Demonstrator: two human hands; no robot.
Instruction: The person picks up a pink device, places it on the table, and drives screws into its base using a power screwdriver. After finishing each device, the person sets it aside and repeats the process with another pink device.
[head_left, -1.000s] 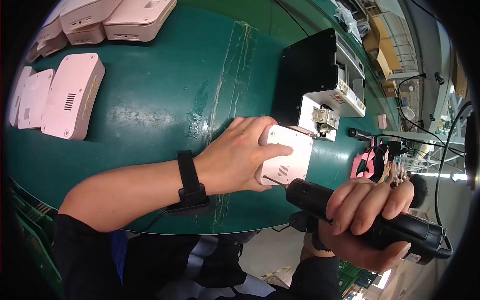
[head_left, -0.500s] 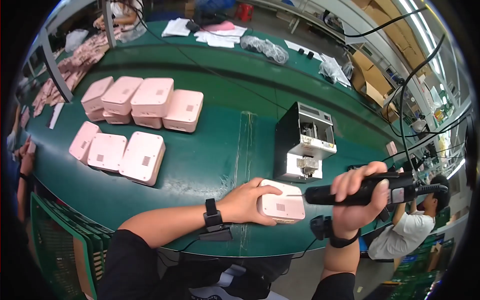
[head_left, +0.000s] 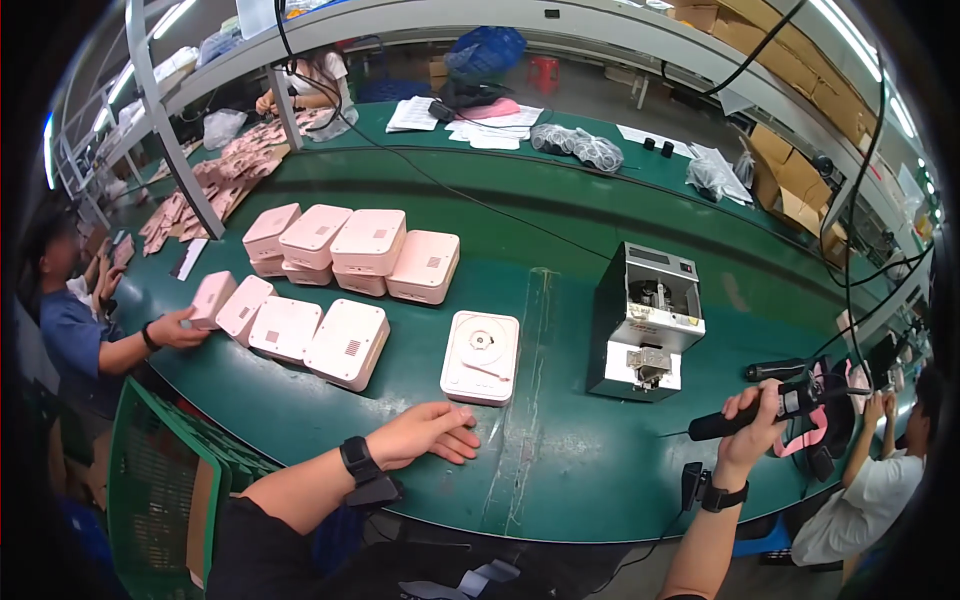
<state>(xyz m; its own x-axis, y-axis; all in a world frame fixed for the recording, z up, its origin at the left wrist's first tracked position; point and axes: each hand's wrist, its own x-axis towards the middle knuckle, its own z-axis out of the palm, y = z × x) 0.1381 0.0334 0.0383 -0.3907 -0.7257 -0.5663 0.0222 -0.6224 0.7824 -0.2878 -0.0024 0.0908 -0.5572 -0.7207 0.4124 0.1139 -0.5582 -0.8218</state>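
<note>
**One hand free, one hand full at the pink box table**

So the green table (head_left: 600,465) takes up most of my view, and a green crate (head_left: 145,480) sits by its near left edge. On the left of the table there's a pile of pale pink boxes (head_left: 368,243), stacked in two layers for the most part, with a front row (head_left: 285,328) of four more just nearer me. Over to the right is a black and silver machine (head_left: 645,325).

The one pink box (head_left: 480,357) by itself lies flat between that row and the machine, round recess facing up. My right hand (head_left: 755,425) is wrapped round a black power screwdriver (head_left: 715,427), well apart from that box. My left hand (head_left: 425,435) has nothing in it, fingers loose and slightly bent, just beside the box's near edge. A co-worker's hand (head_left: 178,328) is on the leftmost box of the row. Tiniest thing: the screwdriver's thin bit (head_left: 675,435), pointing left.
</note>
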